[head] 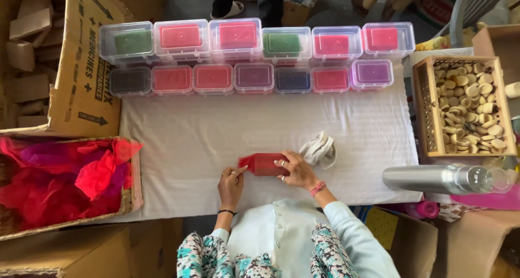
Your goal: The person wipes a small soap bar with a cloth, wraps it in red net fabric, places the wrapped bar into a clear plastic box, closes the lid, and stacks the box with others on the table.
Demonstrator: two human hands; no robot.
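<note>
A small red fabric pouch (261, 163) lies flat on the white cloth (216, 132) near its front edge. My right hand (295, 169) rests on the pouch's right end, fingers pressing down on it. My left hand (231, 185) pinches the pouch's left corner with the fingertips. A crumpled white cloth piece (319, 148) sits just right of my right hand.
Two rows of clear plastic boxes (254, 56) with coloured contents line the far edge. A wooden crate of small wooden discs (468, 107) stands right, a steel bottle (444, 179) lies in front of it. A basket of red and pink fabric (65, 178) sits left, cardboard boxes (81, 61) behind.
</note>
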